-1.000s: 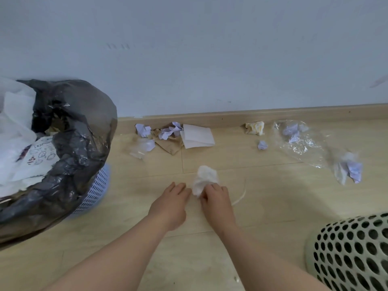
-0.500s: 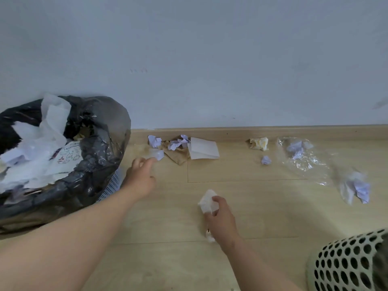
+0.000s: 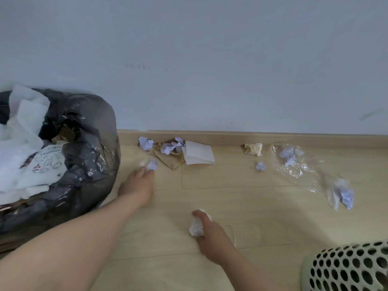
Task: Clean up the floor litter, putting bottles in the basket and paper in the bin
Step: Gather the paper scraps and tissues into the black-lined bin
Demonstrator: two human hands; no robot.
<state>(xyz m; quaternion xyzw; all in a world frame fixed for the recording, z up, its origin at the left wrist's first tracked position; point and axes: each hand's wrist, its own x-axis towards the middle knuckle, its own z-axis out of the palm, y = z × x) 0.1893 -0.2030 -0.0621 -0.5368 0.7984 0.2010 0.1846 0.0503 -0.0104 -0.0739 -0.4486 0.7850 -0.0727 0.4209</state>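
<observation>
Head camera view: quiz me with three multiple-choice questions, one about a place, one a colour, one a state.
1. Where is the bin? A. far left B. far right C. centre
2. What colour is its bag? A. green B. black C. red
3. What is the right hand doing? A. lying flat B. holding a bottle C. gripping a white tissue

Answers: A, the bin fills the left edge; B, the bag is glossy black; C, the fingers curl round the white tissue.
</observation>
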